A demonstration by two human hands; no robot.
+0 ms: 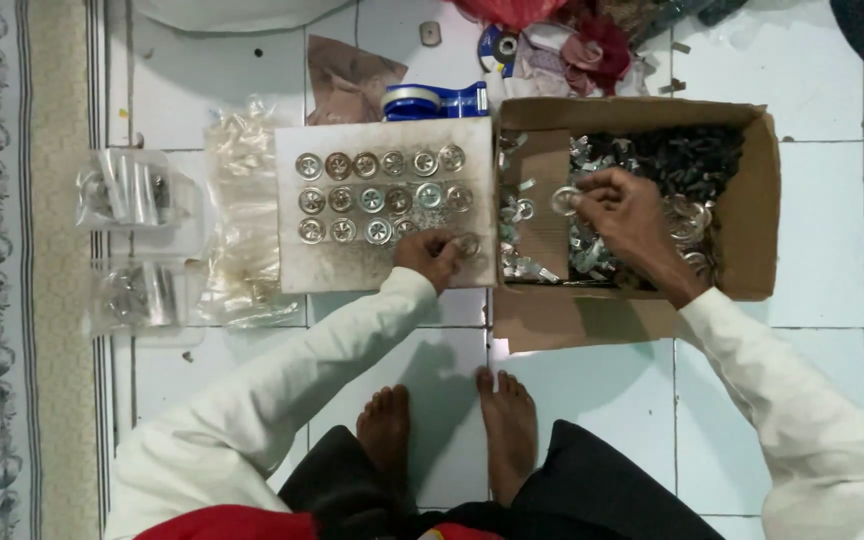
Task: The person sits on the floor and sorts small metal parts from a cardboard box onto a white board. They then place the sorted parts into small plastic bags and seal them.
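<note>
White tiled floor, patterned mat at left. On white board (384, 205): three rows of round metal caps (380, 197), third row unfinished, left hand (430, 256) pinching another cap (468, 244) at its end.

Cardboard box (752, 215) with many loose metal pieces (672, 160) left; right hand (624, 212) over it, fingertips closed on one ring (563, 200); filled clear bags (137, 190) beside board.

Left hand (432, 255) rests on white square board (324, 265), fingers pinching small round metal disc (468, 243) at end of third row; rows of round metal discs (380, 196) lie on board. Right hand (624, 212) inside brown cardboard box (752, 215), holding one shiny metal ring (563, 200) above heap of metal parts (672, 158). Clear plastic bags (137, 190) lie left of board on white tile floor (822, 240)
</note>
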